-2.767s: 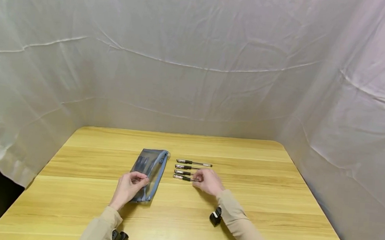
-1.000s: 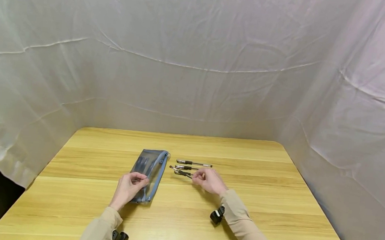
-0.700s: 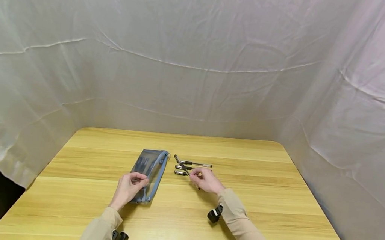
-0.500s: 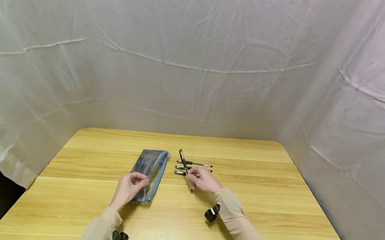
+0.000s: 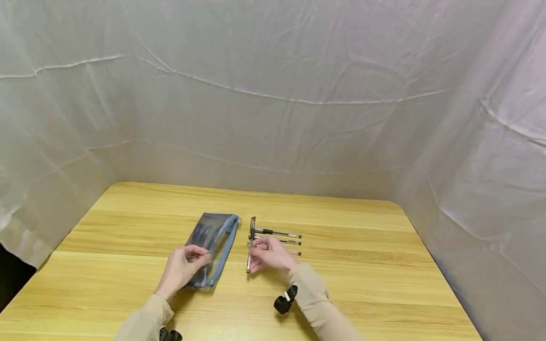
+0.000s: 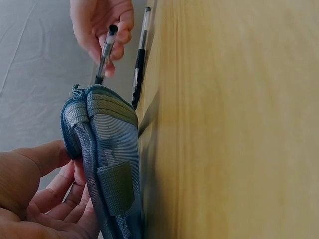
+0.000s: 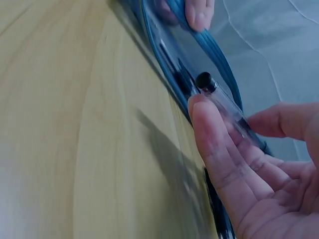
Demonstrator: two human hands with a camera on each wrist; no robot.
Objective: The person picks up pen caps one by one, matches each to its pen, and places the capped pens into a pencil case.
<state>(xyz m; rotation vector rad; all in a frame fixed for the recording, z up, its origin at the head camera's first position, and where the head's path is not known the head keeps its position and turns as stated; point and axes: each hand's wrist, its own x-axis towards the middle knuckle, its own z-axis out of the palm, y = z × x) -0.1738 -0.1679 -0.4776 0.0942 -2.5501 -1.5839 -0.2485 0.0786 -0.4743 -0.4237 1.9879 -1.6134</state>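
My left hand point(image 5: 182, 269) pinches the edge of a blue mesh zip pouch point(image 5: 223, 249), which lies on the table with its zip side spread apart. Dark pen shapes show through the mesh. In my right hand point(image 5: 272, 254) a clear, black-capped gel pen point(image 5: 252, 226) is held between thumb and fingers, lengthwise beside the pouch. The right wrist view shows the pen point(image 7: 227, 107) near the pouch's zip opening point(image 7: 219, 55). Three similar pens lie to the right: the far pen point(image 5: 284, 234), the middle pen point(image 5: 292, 242) and the near pen point(image 5: 295, 253), partly hidden by my right hand.
The wooden table point(image 5: 364, 295) extends on both sides of the hands. A pale curtain point(image 5: 276, 128) hangs behind it and along the sides. Each wrist carries a small black camera, such as the right one point(image 5: 284, 302).
My right hand has picked up the nearest pen from the row, turned it from crosswise to lengthwise, and carried it left toward the pouch. My left hand and the pouch have stayed put.
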